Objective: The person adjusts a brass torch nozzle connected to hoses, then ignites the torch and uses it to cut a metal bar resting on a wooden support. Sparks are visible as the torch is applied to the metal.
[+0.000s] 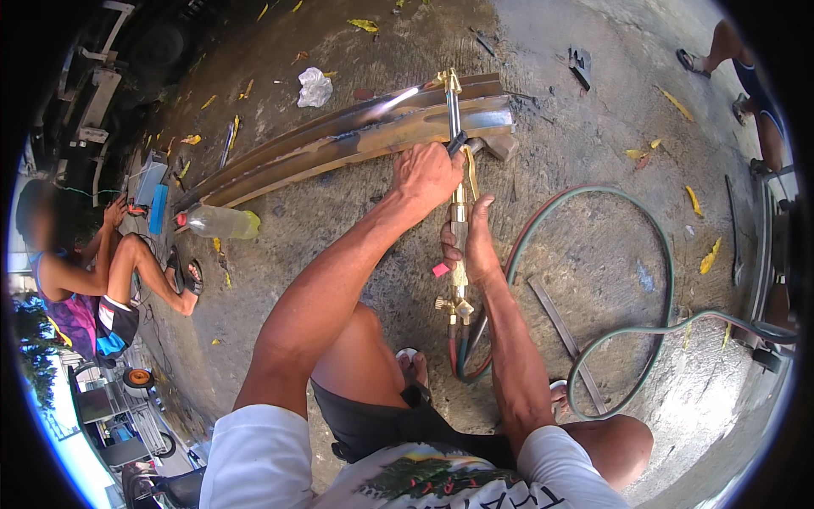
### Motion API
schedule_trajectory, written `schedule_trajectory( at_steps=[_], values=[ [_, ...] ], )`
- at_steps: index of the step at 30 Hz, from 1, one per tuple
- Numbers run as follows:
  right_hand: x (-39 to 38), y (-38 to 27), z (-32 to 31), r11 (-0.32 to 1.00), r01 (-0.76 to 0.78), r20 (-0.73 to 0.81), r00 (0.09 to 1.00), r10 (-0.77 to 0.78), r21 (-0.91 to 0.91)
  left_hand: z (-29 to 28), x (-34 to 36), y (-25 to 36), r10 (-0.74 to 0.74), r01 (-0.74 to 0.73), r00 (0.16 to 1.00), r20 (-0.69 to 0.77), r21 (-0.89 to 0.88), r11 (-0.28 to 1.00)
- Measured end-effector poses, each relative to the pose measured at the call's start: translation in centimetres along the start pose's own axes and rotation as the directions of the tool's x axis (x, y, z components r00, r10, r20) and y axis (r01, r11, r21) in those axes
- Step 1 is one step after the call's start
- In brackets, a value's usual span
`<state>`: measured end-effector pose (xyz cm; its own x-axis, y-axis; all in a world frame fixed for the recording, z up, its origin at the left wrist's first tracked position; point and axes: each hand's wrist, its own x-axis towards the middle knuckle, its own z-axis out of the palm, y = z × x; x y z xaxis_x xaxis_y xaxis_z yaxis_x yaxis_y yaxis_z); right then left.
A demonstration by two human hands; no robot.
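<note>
My right hand (476, 246) is wrapped round the brass body of a cutting torch (459, 212), with the thumb along its right side. From the torch tip, a bright flame (397, 103) shoots left over rusty steel beams (339, 140) on the floor. My left hand (426, 176) is a fist against the torch's left side. A dark-ended piece (458, 142) pokes out of that fist across the tube; most of it is hidden. A hammer head (498, 148) shows right of the torch, beside the beam ends. Near my right fingers is a small pink piece (441, 270).
Red and green hoses (666, 254) loop across the concrete at right, over a flat metal strip (566, 343). A plastic bottle (222, 222) lies left of the beams. Another person (93, 271) sits at far left; someone's legs (755, 93) show at upper right.
</note>
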<state>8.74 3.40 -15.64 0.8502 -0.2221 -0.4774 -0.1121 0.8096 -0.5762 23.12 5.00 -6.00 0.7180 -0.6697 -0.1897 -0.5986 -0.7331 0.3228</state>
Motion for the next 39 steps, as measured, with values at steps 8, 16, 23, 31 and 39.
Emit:
schedule_trajectory(
  at_steps=[8, 16, 23, 31, 39],
  values=[
    [0.0, 1.5, 1.6, 0.993, 0.101, 0.000, 0.995, -0.101, 0.064, 2.7, -1.9, -1.9, -0.038, 0.023, 0.992, -0.119, -0.131, 0.991],
    [0.3, 3.1, 2.9, 0.986, 0.105, -0.007, 0.994, -0.105, 0.126, 3.5, -2.5, -3.4, -0.022, -0.033, 0.970, -0.242, -0.221, 0.975],
    [0.5, 4.7, 3.8, 0.991, 0.078, 0.000, 0.997, -0.079, 0.111, 3.8, -2.4, -5.5, -0.002, -0.047, 0.970, -0.245, -0.194, 0.980],
    [0.8, 5.5, 4.1, 0.994, 0.069, -0.044, 0.997, -0.065, 0.088, 4.1, -2.2, -6.2, -0.020, -0.021, 0.967, -0.253, -0.161, 0.987],
    [1.6, 6.1, 3.9, 0.992, 0.049, -0.045, 0.998, -0.044, 0.116, 4.8, -1.7, -6.8, -0.044, 0.020, 0.974, -0.221, -0.111, 0.994]
  ],
)
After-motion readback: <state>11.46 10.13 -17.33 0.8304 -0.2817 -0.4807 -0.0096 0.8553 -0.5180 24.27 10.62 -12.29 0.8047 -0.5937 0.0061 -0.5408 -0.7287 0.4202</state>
